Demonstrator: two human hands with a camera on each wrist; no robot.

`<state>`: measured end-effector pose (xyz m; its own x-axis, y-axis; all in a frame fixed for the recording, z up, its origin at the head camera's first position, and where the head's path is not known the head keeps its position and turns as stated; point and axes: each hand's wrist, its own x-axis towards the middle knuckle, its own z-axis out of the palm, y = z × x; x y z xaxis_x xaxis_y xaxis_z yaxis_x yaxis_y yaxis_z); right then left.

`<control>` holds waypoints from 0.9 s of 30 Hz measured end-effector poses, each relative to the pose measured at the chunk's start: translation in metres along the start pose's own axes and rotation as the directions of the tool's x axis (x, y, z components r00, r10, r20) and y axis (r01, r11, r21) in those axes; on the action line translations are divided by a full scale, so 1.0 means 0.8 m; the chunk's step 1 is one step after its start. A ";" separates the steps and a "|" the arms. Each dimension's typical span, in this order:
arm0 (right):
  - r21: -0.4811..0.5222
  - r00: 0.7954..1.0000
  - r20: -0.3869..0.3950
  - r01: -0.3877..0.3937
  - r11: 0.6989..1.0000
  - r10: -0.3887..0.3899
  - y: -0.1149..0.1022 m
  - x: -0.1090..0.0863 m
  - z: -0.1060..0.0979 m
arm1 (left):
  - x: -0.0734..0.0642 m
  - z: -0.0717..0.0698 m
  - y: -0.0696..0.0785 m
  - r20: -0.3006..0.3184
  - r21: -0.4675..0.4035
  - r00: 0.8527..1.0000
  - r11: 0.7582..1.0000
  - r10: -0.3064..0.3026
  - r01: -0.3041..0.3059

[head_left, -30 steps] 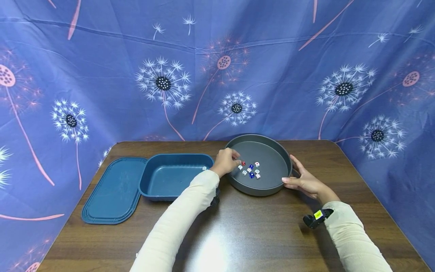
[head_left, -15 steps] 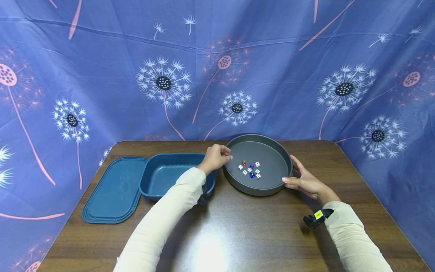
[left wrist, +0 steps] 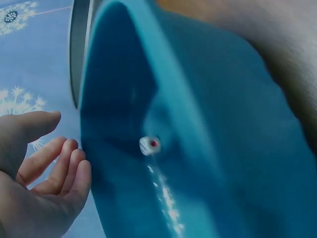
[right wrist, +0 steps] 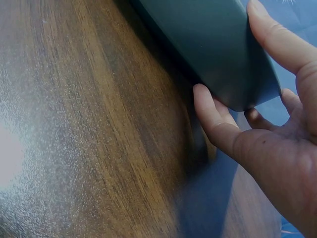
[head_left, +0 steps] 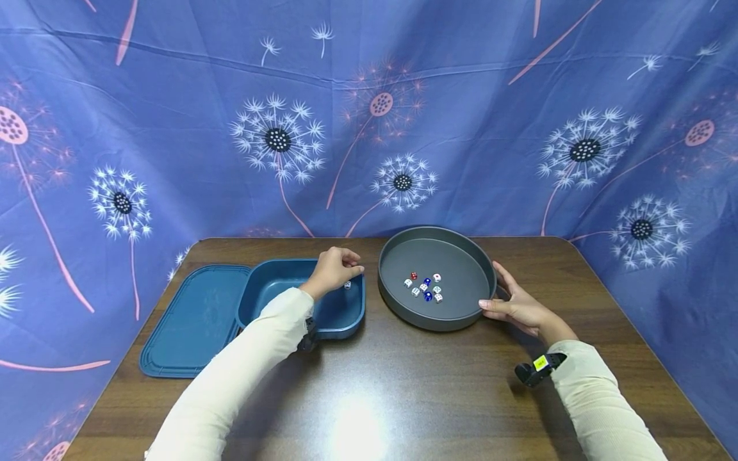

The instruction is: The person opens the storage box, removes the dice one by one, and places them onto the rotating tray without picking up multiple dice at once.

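My left hand (head_left: 334,271) is over the right part of a blue plastic box (head_left: 271,314). In the left wrist view its thumb and loosely bent fingers (left wrist: 83,178) stand apart, with nothing seen between them. A white die (left wrist: 150,146) with a red pip lies inside the box. On the right, my right hand (head_left: 519,310) holds a round dark grey pan (head_left: 438,323), thumb on the rim and fingers at the underside of its wall. Several small dice lie in that pan: a red die (head_left: 414,276), blue dice (head_left: 428,296) and white dice (head_left: 408,283).
A flat blue lid (head_left: 193,326) lies left of the box on the wooden table (head_left: 415,397). Behind the table's back edge hangs a blue cloth (head_left: 473,128) with dandelion prints. Box and pan stand side by side with a narrow gap between.
My left hand has moved left from the pan to above the box, and its fingers have parted. The right hand and the pan stay where they were.
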<state>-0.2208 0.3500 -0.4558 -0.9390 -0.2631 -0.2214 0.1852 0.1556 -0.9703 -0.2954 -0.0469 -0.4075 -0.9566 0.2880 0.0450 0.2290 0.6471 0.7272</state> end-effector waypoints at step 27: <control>0.009 1.000 -0.013 -0.005 1.000 0.005 0.002 0.001 0.000 | -0.008 0.031 -0.053 -0.086 0.173 0.987 0.974 -0.134 0.148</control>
<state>-0.2214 0.3498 -0.4575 -0.9418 -0.2498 -0.2252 0.1926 0.1481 -0.9700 -0.2943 -0.0589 -0.4552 -0.9906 0.1364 0.0056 0.1128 0.7946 0.5966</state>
